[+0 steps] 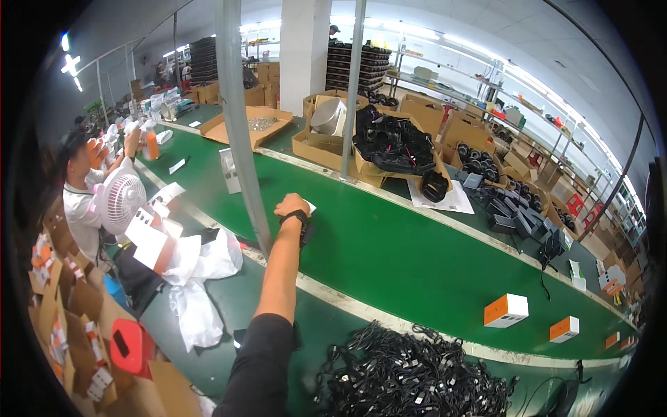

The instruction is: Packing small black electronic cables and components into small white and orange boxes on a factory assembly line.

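Observation:
My left hand [292, 205] reaches far out over the green conveyor belt [389, 257], just right of the grey metal post [243, 125]. A dark band is round its wrist. Its fingers are curled, and the edge of a small white item [310, 206] shows at their right side. The hand hides most of that item, so its kind is unclear. My right hand is out of view. A large heap of black cables [417, 375] lies on the near table, right of my forearm.
Orange-and-white boxes [506, 311] sit on the belt at right. White bags [198, 278] and a white fan [121, 198] are at left, near a co-worker [80, 187]. Beyond the belt lie a carton of black devices [392, 142] and black boxes [517, 215]. A second post [353, 90] stands there.

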`<move>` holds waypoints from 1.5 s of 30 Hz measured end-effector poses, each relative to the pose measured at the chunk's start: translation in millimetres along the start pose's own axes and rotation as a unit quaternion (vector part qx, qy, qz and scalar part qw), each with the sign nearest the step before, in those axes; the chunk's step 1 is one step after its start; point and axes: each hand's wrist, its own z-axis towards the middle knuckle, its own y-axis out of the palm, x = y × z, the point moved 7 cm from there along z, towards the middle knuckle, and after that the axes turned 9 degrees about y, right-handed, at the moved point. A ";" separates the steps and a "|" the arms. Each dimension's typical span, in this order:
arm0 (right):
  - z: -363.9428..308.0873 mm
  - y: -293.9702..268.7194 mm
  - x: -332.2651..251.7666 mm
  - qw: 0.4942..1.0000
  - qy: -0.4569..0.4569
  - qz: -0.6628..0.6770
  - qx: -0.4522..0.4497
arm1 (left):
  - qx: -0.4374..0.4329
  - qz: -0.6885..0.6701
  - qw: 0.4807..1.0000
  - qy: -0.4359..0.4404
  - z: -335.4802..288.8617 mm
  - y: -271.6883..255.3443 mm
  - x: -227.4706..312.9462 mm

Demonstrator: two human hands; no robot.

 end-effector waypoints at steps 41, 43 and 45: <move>-81.2 68.8 -98.9 0.938 -0.311 0.027 -0.149 | 0.066 -0.317 0.936 -0.136 -389.7 346.1 -444.4; -80.6 57.3 -85.0 0.947 -0.286 -0.005 -0.149 | 0.009 -0.337 0.936 -0.102 -388.7 392.2 -325.6; -76.8 39.4 -77.9 0.958 -0.248 -0.037 -0.139 | -0.012 -0.321 0.943 -0.092 -392.6 385.6 -307.3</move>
